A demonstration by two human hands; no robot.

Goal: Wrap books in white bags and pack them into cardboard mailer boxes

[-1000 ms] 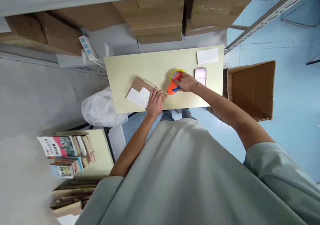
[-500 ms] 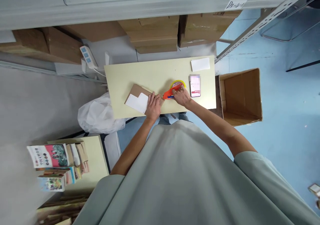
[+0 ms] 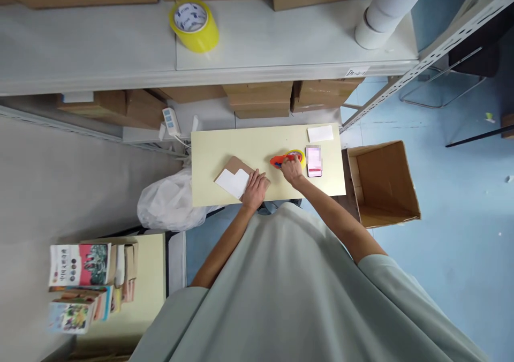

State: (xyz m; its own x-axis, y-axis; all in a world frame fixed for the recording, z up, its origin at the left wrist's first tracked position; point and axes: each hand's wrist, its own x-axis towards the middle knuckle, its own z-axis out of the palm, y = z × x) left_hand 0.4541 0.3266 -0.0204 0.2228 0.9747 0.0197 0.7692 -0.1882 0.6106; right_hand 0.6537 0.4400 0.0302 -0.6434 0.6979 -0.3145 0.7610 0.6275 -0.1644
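Observation:
My left hand (image 3: 256,189) lies with stretched fingers on the right end of a flat brown cardboard package (image 3: 235,165). A white label (image 3: 232,182) covers part of the package's top. My right hand (image 3: 292,170) is wrapped round an orange tape dispenser (image 3: 277,161) loaded with a roll of yellow tape (image 3: 302,160). The dispenser is apart from the package, to its right, over the cream table (image 3: 257,142). Close to the roll's right side lies a phone (image 3: 314,161) with a lit screen.
A white slip (image 3: 320,133) lies at the table's back right. An open cardboard box (image 3: 383,185) stands at the right. Behind, a metal shelf (image 3: 281,40) holds a yellow tape roll (image 3: 196,27) and white rolls (image 3: 385,14). Books (image 3: 80,265) are stacked at lower left.
My head view has tilted up, showing more shelf. The dispenser in my right hand has moved away from the package's right end. My left hand stays on the package.

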